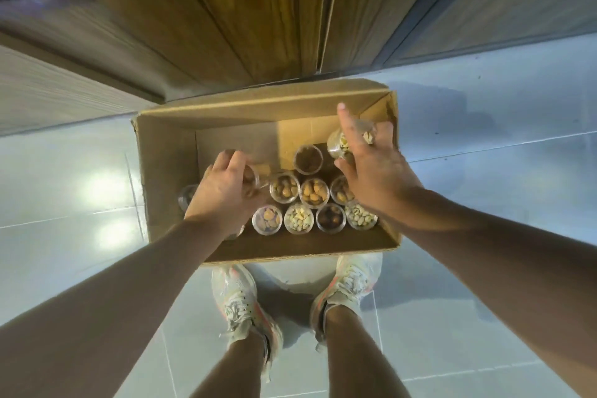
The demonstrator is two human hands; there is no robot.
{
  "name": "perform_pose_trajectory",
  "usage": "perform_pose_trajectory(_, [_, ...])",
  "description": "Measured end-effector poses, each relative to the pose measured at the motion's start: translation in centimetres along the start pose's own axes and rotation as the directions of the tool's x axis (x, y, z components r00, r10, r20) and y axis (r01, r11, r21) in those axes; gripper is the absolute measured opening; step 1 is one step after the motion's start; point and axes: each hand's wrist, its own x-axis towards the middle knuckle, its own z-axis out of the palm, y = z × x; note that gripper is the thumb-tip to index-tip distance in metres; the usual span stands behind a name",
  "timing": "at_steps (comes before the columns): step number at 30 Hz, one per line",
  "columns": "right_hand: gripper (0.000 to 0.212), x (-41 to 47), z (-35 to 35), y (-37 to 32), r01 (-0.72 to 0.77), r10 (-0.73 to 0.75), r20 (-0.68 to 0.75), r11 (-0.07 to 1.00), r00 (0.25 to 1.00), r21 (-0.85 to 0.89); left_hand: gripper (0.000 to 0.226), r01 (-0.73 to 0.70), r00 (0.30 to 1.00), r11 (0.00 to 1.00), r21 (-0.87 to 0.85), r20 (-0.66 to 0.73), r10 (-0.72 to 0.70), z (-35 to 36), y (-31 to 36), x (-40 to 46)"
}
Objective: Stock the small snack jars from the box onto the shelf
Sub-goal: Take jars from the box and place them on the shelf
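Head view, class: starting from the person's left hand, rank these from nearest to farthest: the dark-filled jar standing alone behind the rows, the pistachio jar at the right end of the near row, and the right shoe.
From the left hand:
1. Dark-filled jar, to its right, behind the rows inside the cardboard box.
2. Pistachio jar, right end of the near row.
3. Right shoe, on the floor outside the box, by its near wall.

We reach both bare arms down and forward. Our left hand [226,187] curls its fingers in a grip; our right hand [371,168], farther and to the right, also grips, index finger pointing away.
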Motion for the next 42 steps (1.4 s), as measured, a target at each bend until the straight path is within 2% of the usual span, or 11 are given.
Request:
perform_pose_trajectory(7, [0.072,-4.8,-12.7,-3.5,0.045,-0.046,-0.047,0.999,0.998,-0.023,0.065,-0.203,0.974,0.978,0.042,-0.094,0.206,-11.0,6.0,-5.4])
perform_pose_trajectory(12, [0.068,-8.1,-21.8,-7.3,-0.040,0.039,-0.043,0.999,0.998,-0.021,0.074,-0.343,0.924,0.936,0.077,-0.151,0.351,-19.5,10.3,-9.1])
perform_pose_trajectory(18, [0.062,-14.9,-31.5,-13.7,-0.048,0.044,-0.060,0.997,0.997,-0.058,0.076,-0.512,0.834,0.829,0.226,-0.100,0.542,-29.3,14.7,-15.4])
perform_pose_trajectory(21, [0.062,-19.2,-36.5,-17.1,-0.105,0.099,-0.064,0.990,0.993,-0.092,0.076,-0.570,0.789,0.774,0.275,-0.078,0.609,-34.0,17.0,-19.5])
perform_pose_trajectory(23, [0.063,-22.4,-40.0,-19.4,-0.137,0.128,-0.099,0.987,0.987,-0.085,0.077,-0.596,0.768,0.747,0.296,-0.063,0.638,-37.2,18.8,-22.5])
perform_pose_trajectory(27, [0.063,-29.3,-46.3,-23.0,-0.188,0.179,-0.211,0.982,0.961,-0.021,0.066,-0.644,0.730,0.721,0.254,-0.075,0.679,-43.3,22.3,-28.5])
perform_pose_trajectory(35, [0.060,-43.4,-55.0,-26.7,-0.298,0.323,-0.433,0.946,0.841,0.126,0.064,-0.823,0.489,0.502,0.267,-0.118,0.864,-52.2,30.6,-38.2])
perform_pose_trajectory(38, [0.060,-49.1,-56.9,-27.1,-0.361,0.389,-0.485,0.920,0.783,0.155,0.066,-0.880,0.387,0.402,0.254,-0.107,0.916,-53.8,34.6,-42.0])
perform_pose_trajectory(42, [0.054,-57.2,-58.6,-27.0,-0.460,0.470,-0.559,0.871,0.683,0.172,0.057,-0.938,0.263,0.282,0.200,-0.117,0.958,-54.0,39.7,-47.0])
